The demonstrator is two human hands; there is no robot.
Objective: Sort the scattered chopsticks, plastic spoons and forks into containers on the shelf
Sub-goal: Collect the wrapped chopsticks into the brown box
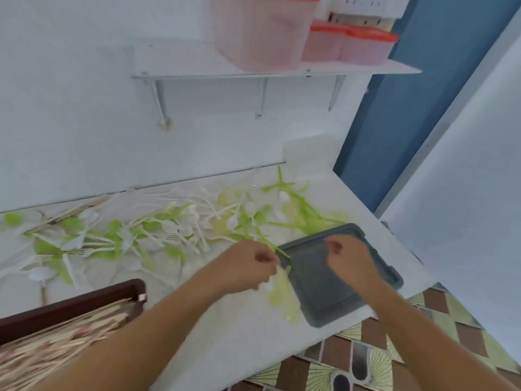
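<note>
I have 1 view to work from: the head camera, worn by the person, facing forward and steeply down over the white counter (225, 328). It sits close. Both forearms enter from the bottom edge, and the left hand (248, 263) and right hand (349, 261) land near mid-frame. The wide lens tilts everything, so the counter's back edge climbs to the right. The plastic cutlery (169, 230) spreads across the middle band, and the wall shelf (183, 60) runs along the top with its containers cropped. Patterned floor (352, 359) fills the lower right corner.
</note>
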